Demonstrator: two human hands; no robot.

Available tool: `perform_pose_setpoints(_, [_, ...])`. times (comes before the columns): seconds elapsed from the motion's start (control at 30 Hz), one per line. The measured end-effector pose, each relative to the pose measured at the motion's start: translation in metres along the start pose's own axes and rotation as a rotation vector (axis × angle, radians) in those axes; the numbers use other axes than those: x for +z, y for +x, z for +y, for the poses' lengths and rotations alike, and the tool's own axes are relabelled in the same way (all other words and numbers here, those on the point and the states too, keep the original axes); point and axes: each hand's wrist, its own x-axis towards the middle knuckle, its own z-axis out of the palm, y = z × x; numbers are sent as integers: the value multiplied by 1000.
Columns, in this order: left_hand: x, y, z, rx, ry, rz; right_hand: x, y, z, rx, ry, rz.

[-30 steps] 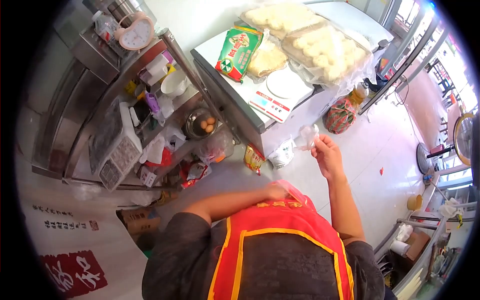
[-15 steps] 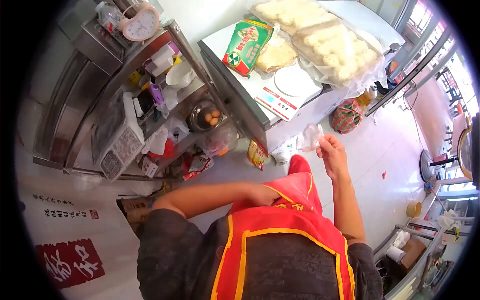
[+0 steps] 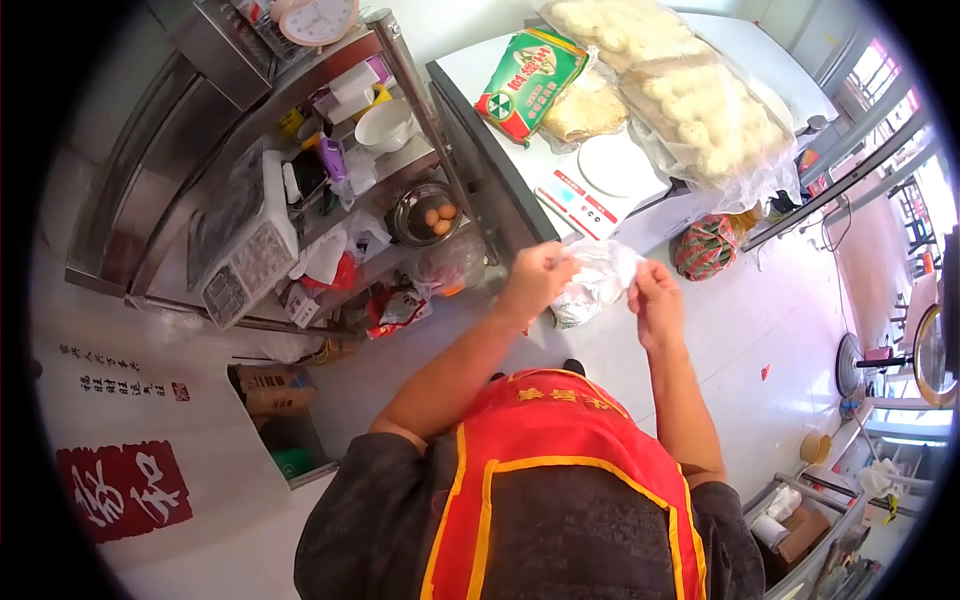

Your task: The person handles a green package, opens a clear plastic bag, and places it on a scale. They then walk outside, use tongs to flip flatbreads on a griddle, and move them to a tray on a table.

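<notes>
A thin clear plastic bag (image 3: 603, 272) is stretched between my two hands, in front of the white counter. My left hand (image 3: 541, 281) is closed on its left edge, near the corner of the counter. On the other side my right hand (image 3: 656, 300) pinches the bag's right edge with bent fingers. Just beyond the bag, a small white and red scale (image 3: 580, 205) with a round white plate (image 3: 616, 165) sits on the counter. What the bag holds, if anything, cannot be made out.
On the counter (image 3: 462, 66) lie a green and red packet (image 3: 533, 87), a bag of yellowish food (image 3: 588, 108) and large bags of pale dough pieces (image 3: 715, 115). Left, a metal shelf holds a bowl of eggs (image 3: 425, 214) and a larger scale (image 3: 250, 250). A patterned bundle (image 3: 704, 248) stands right.
My left hand has come up from beside the apron to the bag. The bag, earlier crumpled in my right hand, is now spread between both hands. The view has shifted slightly.
</notes>
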Motion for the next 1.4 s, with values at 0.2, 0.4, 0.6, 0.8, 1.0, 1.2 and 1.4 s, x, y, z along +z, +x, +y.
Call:
perform_pose_setpoints(0.2, [-36,-2,2,45,168,-23,-29,18,7,-134,-85,100])
perform_pose_setpoints(0.4, [-45,2,12,48,109,-194,13,11,-18,-480,-217,157])
perform_pose_setpoints(0.6, [-14,4,20,262,138,-107,34,-4,-29,-403,-1366,-516])
perform_pose_setpoints(0.8, [-41,35,-6,484,340,394,26,-9,0,75,-112,-239])
perform_pose_setpoints(1.0, [-56,17,-7,367,490,292,26,6,11,-23,230,23])
perform_pose_setpoints(1.2, [-58,13,-54,57,-503,-144,43,13,40,-120,-5,162])
perform_pose_setpoints(1.4, [-77,4,-70,-252,-336,65,53,26,85,-245,-317,224])
